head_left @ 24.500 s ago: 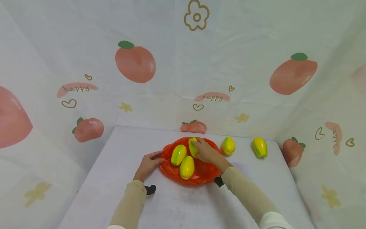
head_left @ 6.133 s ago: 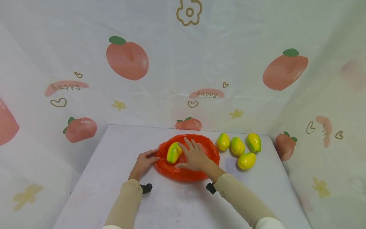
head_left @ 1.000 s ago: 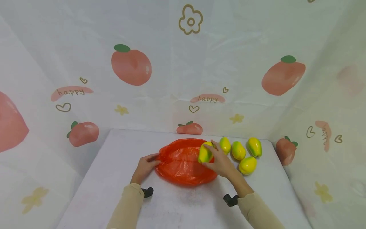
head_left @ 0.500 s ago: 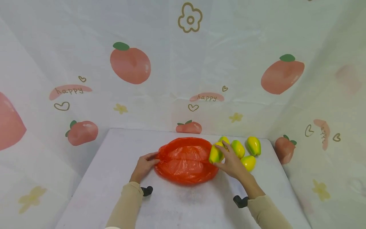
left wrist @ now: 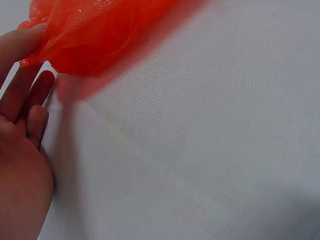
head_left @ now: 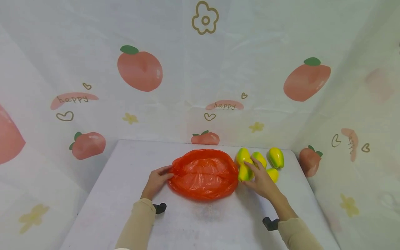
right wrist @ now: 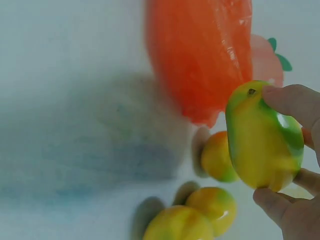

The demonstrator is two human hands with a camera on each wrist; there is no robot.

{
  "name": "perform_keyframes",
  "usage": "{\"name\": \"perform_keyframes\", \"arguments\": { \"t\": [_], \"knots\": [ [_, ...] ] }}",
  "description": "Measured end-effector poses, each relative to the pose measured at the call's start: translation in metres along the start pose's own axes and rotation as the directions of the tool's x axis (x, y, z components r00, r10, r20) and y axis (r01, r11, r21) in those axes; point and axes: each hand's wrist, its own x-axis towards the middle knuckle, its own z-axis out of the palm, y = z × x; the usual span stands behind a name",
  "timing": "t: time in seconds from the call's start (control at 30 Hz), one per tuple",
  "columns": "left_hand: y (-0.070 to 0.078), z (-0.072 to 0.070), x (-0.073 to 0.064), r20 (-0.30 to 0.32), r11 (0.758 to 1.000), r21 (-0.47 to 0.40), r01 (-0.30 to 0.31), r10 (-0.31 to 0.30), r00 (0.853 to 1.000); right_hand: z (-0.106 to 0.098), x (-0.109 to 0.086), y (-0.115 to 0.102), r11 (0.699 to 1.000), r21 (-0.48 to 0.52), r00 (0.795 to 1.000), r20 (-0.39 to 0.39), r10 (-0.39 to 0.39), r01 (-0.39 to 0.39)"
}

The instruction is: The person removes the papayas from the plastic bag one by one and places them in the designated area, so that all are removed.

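Observation:
A red plastic bag lies with its mouth spread wide in the middle of the table. My left hand pinches its left edge between thumb and fingers, as the bag in the left wrist view shows. Just past the bag's right rim, my right hand holds a glossy yellow-green papaya by thumb and fingertips. In the right wrist view this papaya is raised above the others. Several more papayas stand close by, among them one behind and one partly hidden by my hand.
A white table carries everything. Another papaya sits at the back right. White cloth walls printed with fruit enclose the table's back and sides. Black pieces at the wrists hang near the table top.
Earlier, papayas lay inside the bag; now they are grouped to its right. In the last second my right hand has carried one papaya rightward, from over the bag to beside it.

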Motion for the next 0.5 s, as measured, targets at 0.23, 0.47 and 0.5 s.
{"name": "perform_keyframes", "arguments": {
  "t": [0.23, 0.47, 0.5],
  "knots": [
    [0.0, 0.001, 0.001, -0.015, 1.0, -0.005, -0.004, 0.004, 1.0, 0.002, -0.004, 0.007, 0.999, -0.007, 0.998, 0.044, 0.035, -0.035],
    [-0.001, 0.002, 0.001, -0.022, 1.0, -0.008, -0.001, 0.0, 1.0, 0.011, -0.008, 0.012, 0.999, -0.026, 0.998, 0.061, 0.029, -0.028],
    [-0.002, 0.002, 0.002, -0.021, 1.0, -0.007, -0.008, 0.008, 1.0, 0.012, -0.009, 0.013, 0.999, -0.026, 0.997, 0.066, 0.031, -0.03]
  ]
}}
